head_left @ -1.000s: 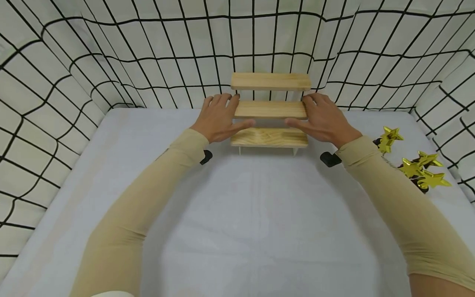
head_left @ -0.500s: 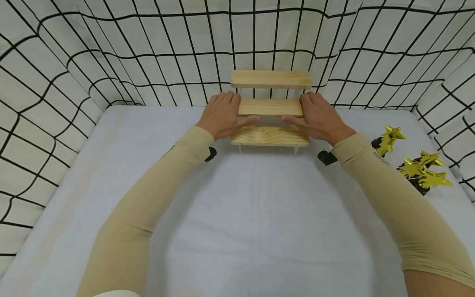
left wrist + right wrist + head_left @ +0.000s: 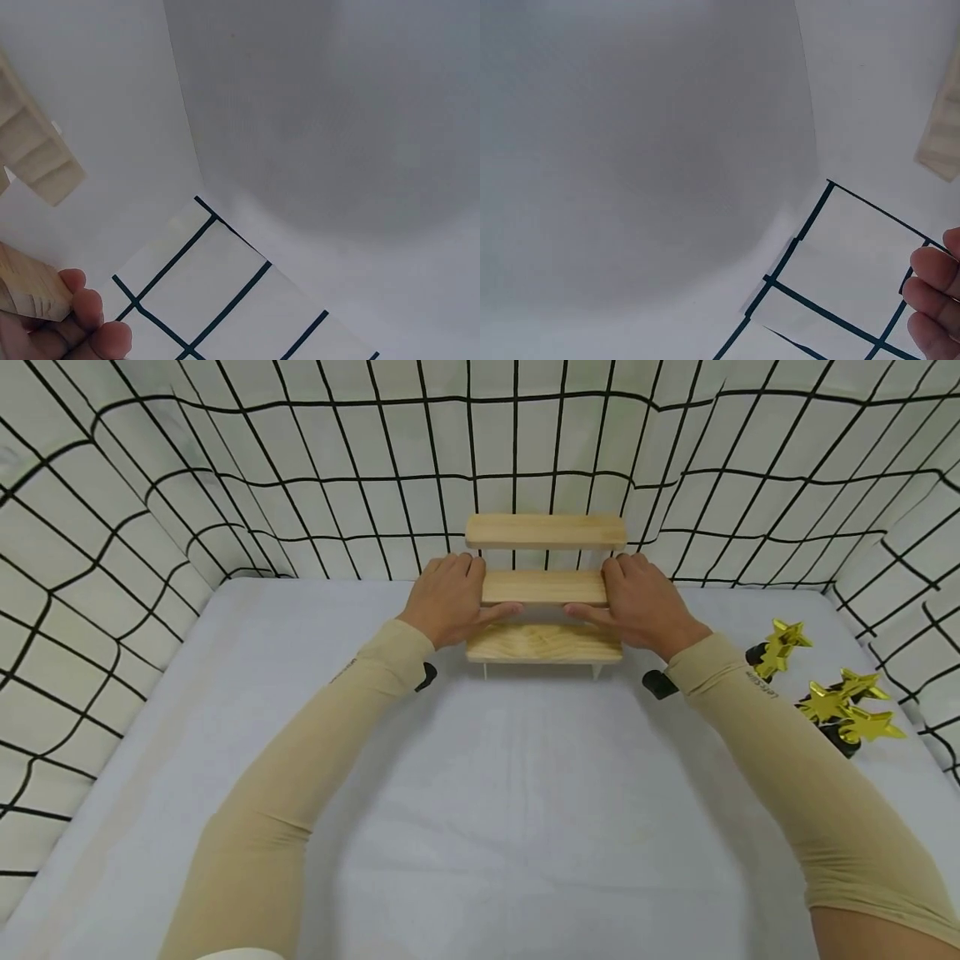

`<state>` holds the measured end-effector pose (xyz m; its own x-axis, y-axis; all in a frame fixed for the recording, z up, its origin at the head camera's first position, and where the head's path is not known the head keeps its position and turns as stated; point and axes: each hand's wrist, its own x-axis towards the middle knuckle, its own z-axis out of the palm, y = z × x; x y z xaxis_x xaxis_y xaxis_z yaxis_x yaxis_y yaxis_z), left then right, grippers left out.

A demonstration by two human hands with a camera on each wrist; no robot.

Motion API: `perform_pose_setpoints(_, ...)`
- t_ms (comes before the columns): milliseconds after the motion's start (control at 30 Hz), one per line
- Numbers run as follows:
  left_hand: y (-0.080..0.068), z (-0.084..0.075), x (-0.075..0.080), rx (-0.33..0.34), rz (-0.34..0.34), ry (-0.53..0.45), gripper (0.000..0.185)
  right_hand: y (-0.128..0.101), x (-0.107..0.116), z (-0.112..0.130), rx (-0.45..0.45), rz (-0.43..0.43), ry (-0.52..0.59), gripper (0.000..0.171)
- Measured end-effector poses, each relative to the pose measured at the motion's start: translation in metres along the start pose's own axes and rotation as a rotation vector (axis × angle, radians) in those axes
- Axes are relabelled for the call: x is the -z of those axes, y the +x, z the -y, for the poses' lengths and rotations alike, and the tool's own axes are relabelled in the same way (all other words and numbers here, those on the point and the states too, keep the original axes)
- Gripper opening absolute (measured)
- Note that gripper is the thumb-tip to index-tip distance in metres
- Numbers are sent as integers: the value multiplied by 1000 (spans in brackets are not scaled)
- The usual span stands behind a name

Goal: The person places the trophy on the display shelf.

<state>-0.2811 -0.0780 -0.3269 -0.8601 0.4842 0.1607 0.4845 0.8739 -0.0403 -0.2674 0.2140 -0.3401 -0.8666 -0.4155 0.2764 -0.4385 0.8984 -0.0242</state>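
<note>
In the head view, a small three-tier wooden display stand (image 3: 543, 644) stands at the back of the table, its pale boards rising in steps on thin light legs. My left hand (image 3: 450, 599) grips the left end of the middle board (image 3: 543, 587), thumb along its front edge. The right hand (image 3: 647, 602) holds the opposite end in the same way. Curled left fingertips (image 3: 88, 306) show beneath a board end (image 3: 30, 281) in the left wrist view. In the right wrist view, fingers (image 3: 932, 300) appear at the right edge, and what they hold is out of frame.
Several gold star-shaped ornaments with black bases (image 3: 847, 706) lie at the table's right side. A white wall with a black grid (image 3: 345, 468) encloses the back and sides. White cloth (image 3: 517, 810) covers the table.
Both hands have moved slightly inward, and their fingers have closed round the ends of the middle board. The stand stays in about the same place; the head view shifts a little.
</note>
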Motion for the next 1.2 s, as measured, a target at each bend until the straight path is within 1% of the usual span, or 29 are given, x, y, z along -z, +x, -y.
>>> perform_pose_setpoints(100,-4,-3,-3,1,14,6,90,-6,1,2,-7,26,9,70)
perform_pose_setpoints(233,-8,-9,-6,-14,25,-18,91,-15,4,2,-9,35,-13,70)
perform_pose_setpoints(333,-12,-11,-5,-13,14,-27,90,-19,5,3,6,25,-27,70)
perform_pose_setpoints(467,-18,-9,-4,-6,5,-10,90,-21,4,8,29,19,-29,70)
perform_pose_setpoints(633,-26,-10,-2,-31,-14,10,86,-26,4,14,19,30,-37,70)
perform_pose_setpoints(800,-34,-11,-1,-32,-24,32,86,-31,7,19,25,38,-54,74)
perform_pose_setpoints(1033,-46,-13,3,-33,-38,20,86,-38,10,26,43,17,-64,75)
perform_pose_setpoints(1200,-56,-15,7,-33,-57,15,84,-45,13,32,75,-21,-61,72)
